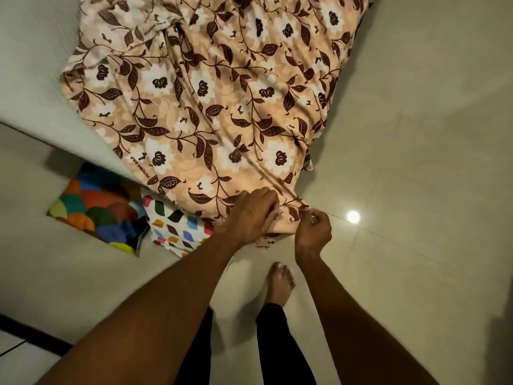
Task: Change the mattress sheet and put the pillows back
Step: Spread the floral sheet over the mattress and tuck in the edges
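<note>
Floral sheet [211, 87], peach with brown leaves and white flowers, lies rumpled over the mattress [30, 79], extending away from both hands; its near corner hangs off the mattress corner down to them. Left hand [249, 215] grips the bunched corner, fingers curled into the fabric. Right hand [313, 227], just beside it, pinches the edge of the same corner between thumb and fingertips. Bare mattress surface is exposed well left of the hands. Two pillows lie on the floor [416, 134] left of the left hand: one with white cover and coloured leaf shapes [177, 226] next to it, one multicoloured [100, 207] beyond. Bare foot [280, 282] on the tiles below the hands.
</note>
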Tool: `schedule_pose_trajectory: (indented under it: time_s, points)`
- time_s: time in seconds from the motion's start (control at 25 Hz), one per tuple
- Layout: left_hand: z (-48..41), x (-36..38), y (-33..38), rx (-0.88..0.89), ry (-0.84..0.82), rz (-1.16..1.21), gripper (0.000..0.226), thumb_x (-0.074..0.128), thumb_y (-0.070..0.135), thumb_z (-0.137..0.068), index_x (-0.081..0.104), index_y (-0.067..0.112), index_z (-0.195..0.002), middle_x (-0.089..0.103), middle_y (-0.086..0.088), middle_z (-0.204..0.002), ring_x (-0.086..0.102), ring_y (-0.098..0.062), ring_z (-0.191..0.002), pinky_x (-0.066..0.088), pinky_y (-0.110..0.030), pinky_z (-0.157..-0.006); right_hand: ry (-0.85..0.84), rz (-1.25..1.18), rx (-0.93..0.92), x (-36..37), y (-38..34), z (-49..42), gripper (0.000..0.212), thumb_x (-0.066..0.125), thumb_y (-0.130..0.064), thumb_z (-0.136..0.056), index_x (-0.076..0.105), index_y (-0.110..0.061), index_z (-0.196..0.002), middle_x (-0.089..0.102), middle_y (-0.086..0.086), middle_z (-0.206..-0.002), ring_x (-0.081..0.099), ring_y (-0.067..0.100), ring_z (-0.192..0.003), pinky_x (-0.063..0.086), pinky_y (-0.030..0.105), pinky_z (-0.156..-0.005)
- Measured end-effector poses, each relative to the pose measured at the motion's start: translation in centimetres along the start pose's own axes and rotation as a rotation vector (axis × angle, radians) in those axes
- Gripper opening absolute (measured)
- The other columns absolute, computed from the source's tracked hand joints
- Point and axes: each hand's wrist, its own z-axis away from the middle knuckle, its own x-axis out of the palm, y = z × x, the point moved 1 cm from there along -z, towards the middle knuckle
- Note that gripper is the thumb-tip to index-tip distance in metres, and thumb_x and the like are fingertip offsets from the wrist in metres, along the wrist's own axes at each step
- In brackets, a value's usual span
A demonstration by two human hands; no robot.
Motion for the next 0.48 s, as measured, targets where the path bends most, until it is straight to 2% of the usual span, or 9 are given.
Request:
schedule_pose_trajectory:
  time_s: [0.12,0.24,0.32,0.4,0.48]
  points:
    - [0.6,0.7,-0.2,-0.178,0.134,0.163,0.014,0.067,0.028,-0.097,0.055,0.021,-0.092,0.057,0.009,-0.087,0.055,-0.015,-0.079,0.049,-0.041,-0.074,-0.017,-0.018,0.0,-1.3,0.0,-0.4,0.024,0.067,-0.029,-0.099,0.068,-0.019,-0.121,0.07,0.001,-0.11,0.066,0.017,-0.095,0.047,0.025,-0.081]
    - [2.7,1.0,-1.5,-0.518,0.234,0.271,0.012,0.066,0.027,-0.097,0.06,0.019,-0.092,0.062,0.008,-0.084,0.061,-0.014,-0.077,0.054,-0.038,-0.071,-0.088,0.088,0.098,-1.5,1.7,1.0,0.032,0.065,-0.026,-0.098,0.064,-0.021,-0.129,0.068,0.002,-0.118,0.066,0.02,-0.1,0.054,0.033,-0.086]
    - [4.0,0.8,-2.1,-0.771,0.316,0.386,0.012,0.066,0.028,-0.099,0.061,0.018,-0.096,0.066,0.003,-0.085,0.066,-0.019,-0.081,0.053,-0.033,-0.068,-0.224,0.009,0.28,-0.8,2.4,2.6,0.025,0.06,-0.022,-0.099,0.066,-0.018,-0.123,0.074,0.006,-0.109,0.072,0.023,-0.084,0.06,0.035,-0.071]
    - [4.7,0.5,-2.3,-0.936,0.374,0.426,0.018,0.068,0.032,-0.098,0.057,0.019,-0.106,0.068,-0.001,-0.093,0.068,-0.024,-0.086,0.055,-0.035,-0.069,-0.372,-0.08,0.409,0.5,2.4,4.3,0.02,0.06,-0.024,-0.1,0.066,-0.018,-0.118,0.077,0.006,-0.1,0.074,0.025,-0.072,0.056,0.03,-0.053]
    - [4.7,0.3,-2.7,-1.011,0.374,0.397,0.029,0.072,0.036,-0.096,0.052,0.022,-0.112,0.068,-0.004,-0.1,0.067,-0.025,-0.089,0.06,-0.043,-0.074,-0.444,-0.138,0.465,1.9,2.2,5.4,0.019,0.062,-0.029,-0.099,0.069,-0.017,-0.112,0.078,0.007,-0.096,0.078,0.026,-0.073,0.058,0.031,-0.053]
